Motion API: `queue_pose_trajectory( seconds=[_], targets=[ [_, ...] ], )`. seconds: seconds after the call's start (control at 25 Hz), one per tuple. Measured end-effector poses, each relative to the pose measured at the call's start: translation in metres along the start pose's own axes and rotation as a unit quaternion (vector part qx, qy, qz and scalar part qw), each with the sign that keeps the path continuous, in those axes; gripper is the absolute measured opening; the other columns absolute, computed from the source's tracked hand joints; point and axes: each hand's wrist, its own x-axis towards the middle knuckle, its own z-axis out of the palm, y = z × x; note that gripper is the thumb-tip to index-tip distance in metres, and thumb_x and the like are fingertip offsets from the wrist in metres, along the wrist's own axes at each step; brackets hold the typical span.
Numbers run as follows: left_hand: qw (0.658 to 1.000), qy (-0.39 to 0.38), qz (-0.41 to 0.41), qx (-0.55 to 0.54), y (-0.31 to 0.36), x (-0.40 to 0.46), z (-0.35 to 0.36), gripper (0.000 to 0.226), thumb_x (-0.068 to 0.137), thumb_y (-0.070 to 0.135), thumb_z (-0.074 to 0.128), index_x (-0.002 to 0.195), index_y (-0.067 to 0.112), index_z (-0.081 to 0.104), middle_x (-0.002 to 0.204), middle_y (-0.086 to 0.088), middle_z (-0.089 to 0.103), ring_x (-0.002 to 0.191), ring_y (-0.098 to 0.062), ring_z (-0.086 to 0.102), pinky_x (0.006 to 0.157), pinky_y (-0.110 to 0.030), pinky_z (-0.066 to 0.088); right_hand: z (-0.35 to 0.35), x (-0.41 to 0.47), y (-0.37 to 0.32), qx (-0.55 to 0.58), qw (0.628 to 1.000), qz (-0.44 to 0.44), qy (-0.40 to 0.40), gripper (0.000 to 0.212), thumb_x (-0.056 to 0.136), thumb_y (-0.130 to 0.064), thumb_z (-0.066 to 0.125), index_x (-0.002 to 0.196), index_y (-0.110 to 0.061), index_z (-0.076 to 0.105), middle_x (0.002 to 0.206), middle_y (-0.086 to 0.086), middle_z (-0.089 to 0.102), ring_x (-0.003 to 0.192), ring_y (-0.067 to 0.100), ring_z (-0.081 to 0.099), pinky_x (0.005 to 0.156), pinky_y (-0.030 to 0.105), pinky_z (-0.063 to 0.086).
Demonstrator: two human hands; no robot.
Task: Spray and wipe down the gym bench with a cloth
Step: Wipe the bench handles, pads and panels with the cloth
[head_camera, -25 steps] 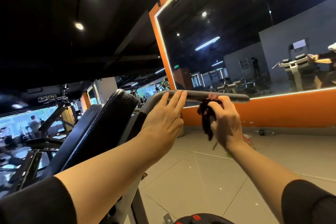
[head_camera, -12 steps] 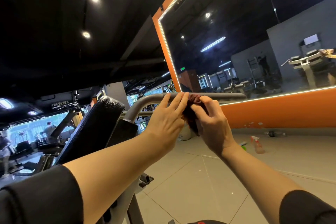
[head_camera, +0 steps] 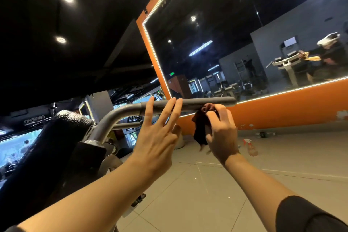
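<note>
From the head camera, a person's right hand (head_camera: 221, 133) grips a bunched dark cloth (head_camera: 202, 124) and presses it against the underside of a grey padded handle bar (head_camera: 197, 102) on a gym bench, near the bar's free end. The left hand (head_camera: 158, 133) is spread, fingers straight, its fingertips (head_camera: 174, 102) resting on the same bar just left of the cloth. The bar curves down through a bare metal tube (head_camera: 111, 120) to the bench's black padded backrest (head_camera: 47, 149), which tilts up at lower left. A spray bottle (head_camera: 250, 147) with a red-and-white trigger stands on the tiled floor (head_camera: 207, 194) beyond the right hand, well apart from the bench. Behind it, a large mirror (head_camera: 244, 43) in an orange frame (head_camera: 282, 105) reflects gym machines and ceiling lights.
</note>
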Motion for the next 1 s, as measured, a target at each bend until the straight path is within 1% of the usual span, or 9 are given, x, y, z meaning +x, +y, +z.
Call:
queue_pose_trajectory(
  seconds=[0.08, 0.2, 0.32, 0.4, 0.56, 0.68, 0.84, 0.92, 1.0],
  targets=[
    [1.0, 0.029, 0.0, 0.001, 0.004, 0.002, 0.007, 0.043, 0.087, 0.03, 0.054, 0.13, 0.026, 0.056, 0.143, -0.013, -0.047, 0.131, -0.03, -0.045, 0.101, -0.068, -0.026, 0.0, -0.003, -0.001, 0.014, 0.999, 0.001, 0.035, 0.02, 0.088, -0.017, 0.049, 0.104, -0.007, 0.055, 0.118, 0.018, 0.051, 0.091, 0.035, 0.057, 0.067, 0.044, 0.058],
    [0.997, 0.076, -0.026, -0.009, 0.01, 0.007, 0.015, 0.048, 0.061, 0.029, 0.075, 0.108, 0.023, 0.074, 0.16, -0.015, 0.006, 0.146, -0.033, -0.003, 0.11, -0.069, -0.007, 0.007, -0.003, -0.016, 0.017, 0.993, -0.12, 0.008, 0.02, 0.093, -0.022, 0.054, 0.111, -0.012, 0.051, 0.117, 0.014, 0.05, 0.088, 0.031, 0.058, 0.063, 0.037, 0.058],
    [0.994, 0.103, -0.02, -0.021, 0.014, 0.01, 0.02, 0.045, 0.05, 0.026, 0.081, 0.095, 0.022, 0.077, 0.156, -0.016, 0.022, 0.144, -0.035, 0.013, 0.112, -0.068, -0.005, 0.005, -0.004, 0.0, 0.004, 1.0, -0.013, -0.008, 0.026, 0.082, -0.016, 0.068, 0.104, -0.008, 0.056, 0.109, 0.017, 0.057, 0.086, 0.031, 0.057, 0.057, 0.042, 0.057],
    [0.992, 0.117, -0.018, -0.035, 0.015, 0.01, 0.022, 0.046, 0.047, 0.024, 0.083, 0.093, 0.019, 0.077, 0.153, -0.018, 0.029, 0.143, -0.036, 0.018, 0.112, -0.067, -0.006, -0.003, -0.016, 0.005, 0.01, 1.0, 0.004, 0.012, 0.027, 0.084, -0.017, 0.062, 0.108, -0.009, 0.052, 0.108, 0.015, 0.052, 0.085, 0.03, 0.057, 0.055, 0.04, 0.057],
    [0.994, 0.097, -0.046, 0.002, 0.02, 0.011, 0.016, 0.063, 0.067, 0.037, 0.072, 0.128, 0.023, 0.062, 0.16, -0.015, 0.013, 0.147, -0.037, 0.003, 0.109, -0.069, -0.012, -0.005, -0.013, -0.027, 0.037, 0.992, -0.114, 0.025, 0.022, 0.102, -0.028, 0.046, 0.12, -0.016, 0.046, 0.116, 0.012, 0.039, 0.085, 0.028, 0.06, 0.053, 0.032, 0.058],
    [0.995, 0.083, -0.046, 0.015, 0.025, 0.011, 0.015, 0.062, 0.079, 0.044, 0.058, 0.138, 0.025, 0.049, 0.161, -0.014, -0.01, 0.147, -0.035, -0.013, 0.104, -0.07, -0.019, -0.006, -0.002, -0.022, 0.029, 0.997, -0.056, 0.034, 0.019, 0.094, -0.024, 0.058, 0.108, -0.014, 0.05, 0.119, 0.011, 0.039, 0.087, 0.028, 0.061, 0.058, 0.035, 0.059],
    [0.991, 0.108, -0.072, 0.014, 0.027, 0.013, 0.02, 0.084, 0.073, 0.039, 0.065, 0.147, 0.016, 0.031, 0.16, -0.018, 0.009, 0.148, -0.035, 0.005, 0.109, -0.068, -0.011, -0.021, -0.007, -0.002, -0.012, 0.997, 0.035, 0.065, 0.037, 0.077, -0.021, 0.067, 0.109, -0.005, 0.058, 0.12, 0.02, 0.05, 0.099, 0.031, 0.058, 0.08, 0.031, 0.054],
    [0.989, 0.127, -0.078, 0.004, 0.03, 0.016, 0.018, 0.091, 0.075, 0.036, 0.061, 0.151, 0.011, 0.017, 0.159, -0.017, 0.015, 0.147, -0.034, 0.009, 0.11, -0.067, -0.01, -0.017, 0.001, -0.013, 0.028, 0.997, 0.01, 0.073, 0.042, 0.079, -0.021, 0.068, 0.116, -0.011, 0.051, 0.125, 0.015, 0.044, 0.108, 0.03, 0.053, 0.088, 0.026, 0.046],
    [0.988, 0.131, -0.074, -0.015, 0.031, 0.017, 0.014, 0.082, 0.076, 0.031, 0.054, 0.15, 0.011, 0.023, 0.156, -0.015, 0.02, 0.147, -0.034, 0.013, 0.111, -0.066, -0.007, -0.008, 0.01, -0.024, 0.06, 0.997, -0.037, 0.042, 0.043, 0.082, -0.024, 0.068, 0.119, -0.015, 0.047, 0.127, 0.01, 0.039, 0.108, 0.03, 0.051, 0.084, 0.025, 0.046]
  ],
)
